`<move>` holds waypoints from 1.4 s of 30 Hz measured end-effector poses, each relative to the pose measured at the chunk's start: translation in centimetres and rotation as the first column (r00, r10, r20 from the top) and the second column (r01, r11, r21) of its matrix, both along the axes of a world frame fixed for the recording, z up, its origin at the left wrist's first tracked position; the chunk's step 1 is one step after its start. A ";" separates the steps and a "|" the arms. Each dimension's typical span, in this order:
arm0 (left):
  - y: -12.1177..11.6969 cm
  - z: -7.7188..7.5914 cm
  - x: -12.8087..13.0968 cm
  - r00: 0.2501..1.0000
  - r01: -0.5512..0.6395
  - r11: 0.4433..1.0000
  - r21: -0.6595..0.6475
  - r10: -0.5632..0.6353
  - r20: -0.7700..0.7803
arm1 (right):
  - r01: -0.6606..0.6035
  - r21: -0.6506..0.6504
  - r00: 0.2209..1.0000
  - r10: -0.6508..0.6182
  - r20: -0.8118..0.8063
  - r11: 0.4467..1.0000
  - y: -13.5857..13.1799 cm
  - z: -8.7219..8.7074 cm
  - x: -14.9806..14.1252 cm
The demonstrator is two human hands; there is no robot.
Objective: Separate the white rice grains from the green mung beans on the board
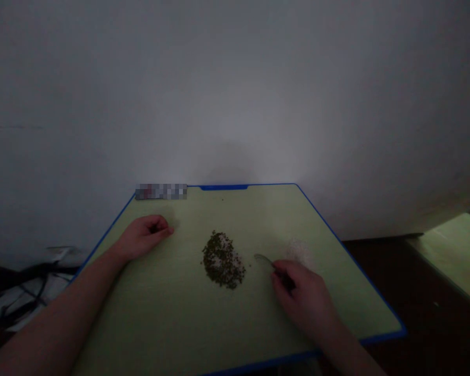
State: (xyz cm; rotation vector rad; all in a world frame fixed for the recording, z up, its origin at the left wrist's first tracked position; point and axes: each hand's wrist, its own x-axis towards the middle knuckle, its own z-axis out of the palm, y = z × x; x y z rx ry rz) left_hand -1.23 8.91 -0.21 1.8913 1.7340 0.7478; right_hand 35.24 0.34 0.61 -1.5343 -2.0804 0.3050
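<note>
Toward the left of the table, my left hand (pixel 144 238) rests loosely closed, thumb against the curled fingers, and nothing shows in it. My right hand (pixel 306 295) grips what look like metal tweezers (pixel 264 259) with a thin, bent tip pointing left. That tip hovers or rests just right of a mixed pile (pixel 222 262) of small dark green grains and paler white ones; I cannot tell whether it touches the table. Partly behind my right hand lies a thin spread of white grains (pixel 298 250).
The pale green table (pixel 172 313) has a blue rim and meets a grey wall (pixel 235 94). A blurred-out flat strip (pixel 161 191) lies at its far left corner. Dark cables (pixel 35 277) lie to the left below; another pale surface (pixel 458 250) stands right.
</note>
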 end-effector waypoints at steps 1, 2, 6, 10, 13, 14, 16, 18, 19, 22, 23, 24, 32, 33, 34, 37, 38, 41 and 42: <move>0.0 0.0 0.0 1.000 0.001 1.000 -0.004 -0.001 0.004 | -0.028 -0.008 1.000 0.028 -0.002 1.000 -0.1 0.2 -0.1; 0.0 0.1 0.0 1.000 0.001 1.000 -0.011 -0.001 0.006 | -0.052 -0.019 0.999 0.052 -0.004 0.998 -0.2 0.3 -0.2; 0.0 -0.1 -0.2 1.000 0.000 1.000 -0.017 0.000 0.004 | -0.111 -0.057 0.994 0.110 -0.014 0.992 -0.8 0.2 -0.5; 0.1 -0.3 -0.3 1.000 0.017 1.000 -0.003 -0.017 0.004 | -0.140 -0.072 0.990 0.137 -0.043 0.988 -1.4 0.0 -0.8; 0.0 -0.3 -0.3 1.000 0.015 1.000 -0.008 -0.015 0.001 | -0.130 -0.068 0.991 0.127 -0.051 0.989 -1.3 0.0 -1.1; 0.0 -0.3 -0.3 1.000 0.012 1.000 -0.009 -0.012 -0.004 | -0.125 -0.072 0.991 0.122 -0.046 0.990 -1.2 0.0 -1.1; 0.0 -0.2 -0.3 1.000 0.014 1.000 0.000 -0.014 -0.010 | -0.101 -0.083 0.995 0.099 -0.028 0.991 -0.9 -0.1 -1.1; 0.1 -0.3 -0.4 1.000 0.024 1.000 -0.001 -0.025 -0.016 | -0.048 -0.076 0.999 0.047 -0.011 0.996 -0.5 -0.3 -0.7; 0.1 -0.4 -0.5 0.999 0.029 1.000 -0.003 -0.029 -0.019 | -0.013 -0.068 1.000 0.012 -0.008 0.998 -0.3 -0.3 -0.5; 0.2 -0.6 -0.7 0.999 0.037 0.999 0.000 -0.037 -0.028 | 0.070 -0.057 0.997 -0.071 -0.014 0.996 -0.1 -0.3 0.2; 0.2 -0.6 -0.7 0.999 0.040 0.999 0.006 -0.039 -0.030 | 0.071 -0.066 0.997 -0.072 -0.017 0.995 -0.1 -0.2 0.2; 0.2 -0.7 -0.8 0.999 0.040 0.999 0.013 -0.040 -0.033 | 0.052 -0.082 0.998 -0.054 -0.020 0.995 -0.2 0.0 0.2; 0.1 -0.2 -0.5 0.999 0.031 0.999 0.005 -0.031 -0.019 | -0.099 -0.169 0.995 0.093 -0.042 0.981 -1.1 0.3 -1.6; 0.1 -0.1 -0.4 0.999 0.027 1.000 0.008 -0.027 -0.026 | -0.097 -0.165 0.995 0.091 -0.044 0.981 -1.1 0.3 -1.6; 0.1 -0.1 -0.4 0.999 0.022 1.000 0.009 -0.021 -0.033 | -0.094 -0.161 0.995 0.088 -0.044 0.982 -1.0 0.2 -1.7; 0.0 0.0 -0.3 1.000 0.017 1.000 0.008 -0.017 -0.017 | -0.078 -0.149 0.997 0.073 -0.040 0.986 -0.7 0.4 -1.7; 0.0 0.0 -0.3 1.000 0.025 1.000 0.003 -0.025 -0.011 | -0.072 -0.147 0.997 0.068 -0.035 0.987 -0.6 0.6 -1.6; -0.1 0.0 -0.3 0.999 0.039 0.999 -0.007 -0.039 -0.001 | -0.062 -0.152 0.998 0.059 -0.021 0.986 -0.5 0.8 -1.5; -0.1 0.0 -0.3 0.999 0.040 0.999 -0.011 -0.040 0.002 | -0.059 -0.153 0.998 0.057 -0.020 0.986 -0.5 0.8 -1.4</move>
